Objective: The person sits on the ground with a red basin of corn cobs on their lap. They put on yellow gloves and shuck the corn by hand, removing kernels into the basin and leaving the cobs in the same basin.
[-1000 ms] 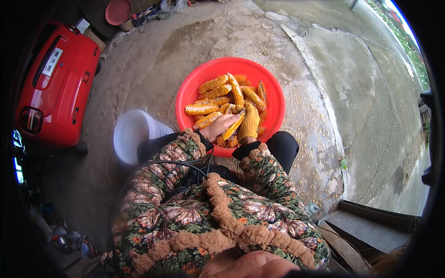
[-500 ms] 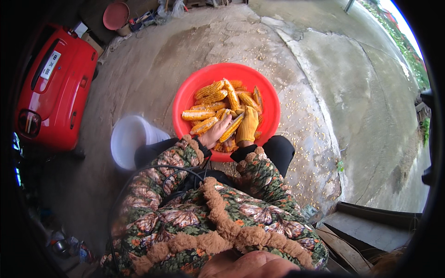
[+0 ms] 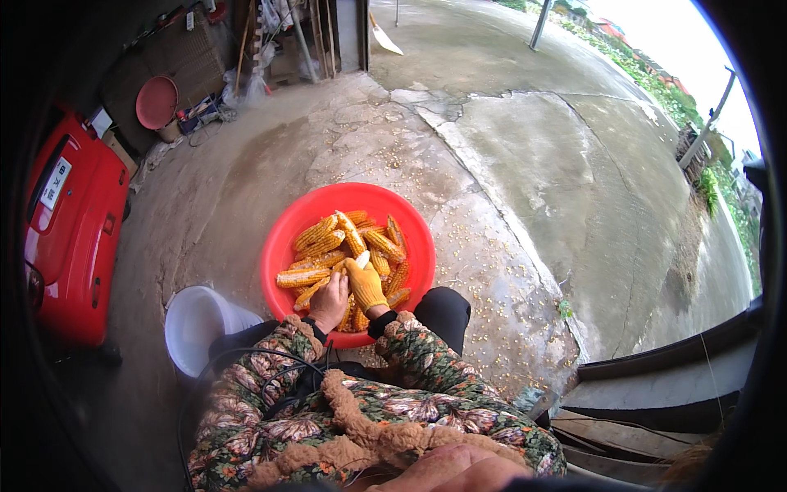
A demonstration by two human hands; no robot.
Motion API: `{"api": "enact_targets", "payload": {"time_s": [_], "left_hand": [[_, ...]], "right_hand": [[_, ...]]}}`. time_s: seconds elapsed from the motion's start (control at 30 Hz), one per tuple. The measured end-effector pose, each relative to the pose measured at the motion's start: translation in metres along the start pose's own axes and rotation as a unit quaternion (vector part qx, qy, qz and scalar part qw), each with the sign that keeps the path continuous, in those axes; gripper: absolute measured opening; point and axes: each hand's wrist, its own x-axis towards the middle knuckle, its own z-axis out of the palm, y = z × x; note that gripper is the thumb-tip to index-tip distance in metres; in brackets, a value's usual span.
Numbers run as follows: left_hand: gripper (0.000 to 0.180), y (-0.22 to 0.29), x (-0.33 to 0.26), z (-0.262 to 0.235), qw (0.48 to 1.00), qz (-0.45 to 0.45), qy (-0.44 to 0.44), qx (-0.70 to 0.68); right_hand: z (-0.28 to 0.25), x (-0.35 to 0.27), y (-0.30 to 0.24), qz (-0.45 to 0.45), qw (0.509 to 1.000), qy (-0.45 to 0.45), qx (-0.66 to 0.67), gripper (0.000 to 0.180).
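Note:
Ears of yellow corn lie heaped in a wide red plastic basin between my knees. Over the near part of the heap, my bare left hand is closed against my right hand, which wears a yellow glove. Between them they grip a corn cob, whose pale end pokes out past the gloved fingers. The rest of that cob is covered by my hands.
A white bucket stands left of the basin by my knee. Loose kernels are scattered over the concrete floor at right. A red car is at the far left; a black cable crosses my left sleeve.
The view has tilted up and shifted right. My hands have drawn together, and the cob that lay slanted between them is now mostly hidden in their grip, with a pale end showing.

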Motion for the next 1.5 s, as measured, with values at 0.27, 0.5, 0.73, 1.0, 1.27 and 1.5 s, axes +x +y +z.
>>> {"api": "enact_targets", "payload": {"time_s": [0.27,0.5,0.73,1.0,1.27,1.5], "left_hand": [[0.033,-0.022,0.002,0.014,0.986,-0.05,0.017,-0.158],[0.031,-0.026,0.006,0.022,0.945,-0.135,0.016,-0.296],[0.031,-0.023,0.011,0.01,0.995,-0.026,0.046,-0.081],[0.03,-0.021,0.009,0.015,0.99,-0.006,0.095,-0.099],[0.031,-0.032,0.008,0.025,0.977,-0.089,0.062,-0.183],[0.026,-0.029,0.012,0.017,0.979,-0.051,0.068,-0.186]], "right_hand": [[0.002,0.016,0.041,-0.184,0.98,0.002,-0.081,0.024],[-0.007,-0.007,0.005,-0.281,0.928,0.045,-0.242,0.022],[-0.002,-0.01,-0.005,-0.233,0.941,-0.017,-0.243,0.026],[0.01,-0.006,0.01,-0.143,0.984,-0.041,-0.094,0.035],[0.001,-0.024,-0.017,-0.362,0.85,0.033,-0.382,0.01],[-0.002,-0.033,-0.049,-0.058,0.992,-0.041,-0.106,0.022]]}}
